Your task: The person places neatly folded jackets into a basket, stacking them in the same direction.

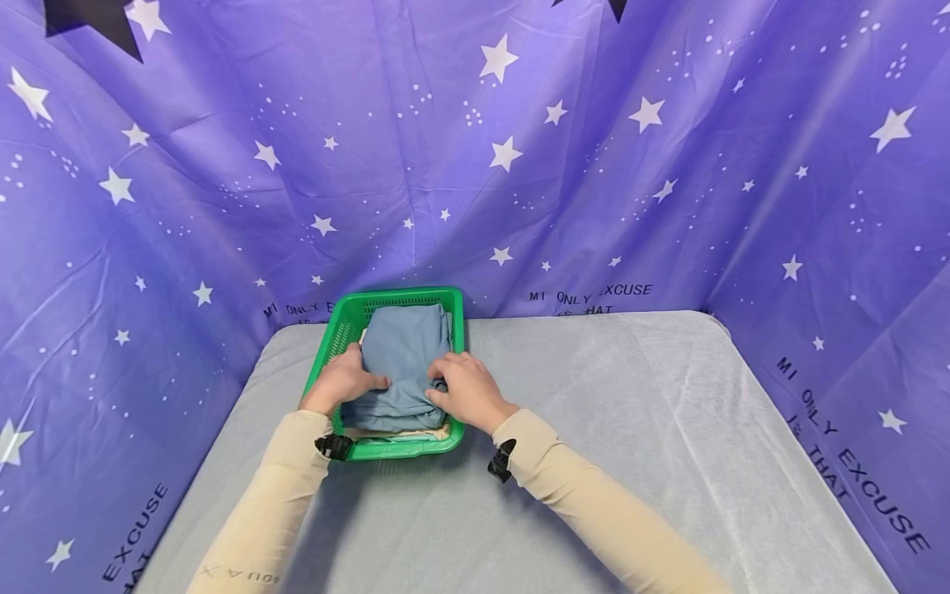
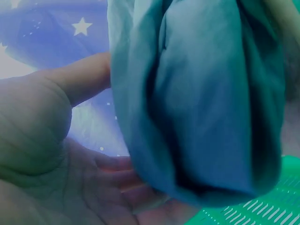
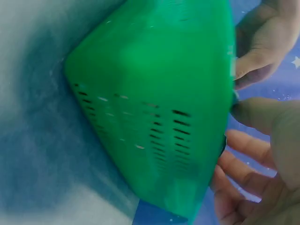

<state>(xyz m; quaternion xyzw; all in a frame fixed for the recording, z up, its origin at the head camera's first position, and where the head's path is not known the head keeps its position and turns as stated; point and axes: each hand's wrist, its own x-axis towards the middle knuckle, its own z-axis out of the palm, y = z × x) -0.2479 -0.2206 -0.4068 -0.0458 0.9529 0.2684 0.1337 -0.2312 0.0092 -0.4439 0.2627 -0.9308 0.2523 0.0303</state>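
A folded blue garment (image 1: pixel 404 351) lies on top of other folded cloth (image 1: pixel 438 433) inside a green plastic basket (image 1: pixel 458 330). At its left side is my left hand (image 1: pixel 345 381), thumb on the upper face and fingers down along the edge. The left wrist view shows this hand (image 2: pixel 70 122) with thumb and fingers around the bulging folds (image 2: pixel 201 103). My right hand (image 1: pixel 467 388) pinches the garment's right edge beside the rim. In the right wrist view, its fingers (image 3: pixel 243 164) reach over the basket rim, which hides their tips.
The basket stands on a grey cloth-covered table (image 1: pixel 609 429), near its back left edge. A purple curtain with white stars (image 1: pixel 460 165) surrounds the table at the back and sides. Each wrist wears a black band (image 1: pixel 334 446).
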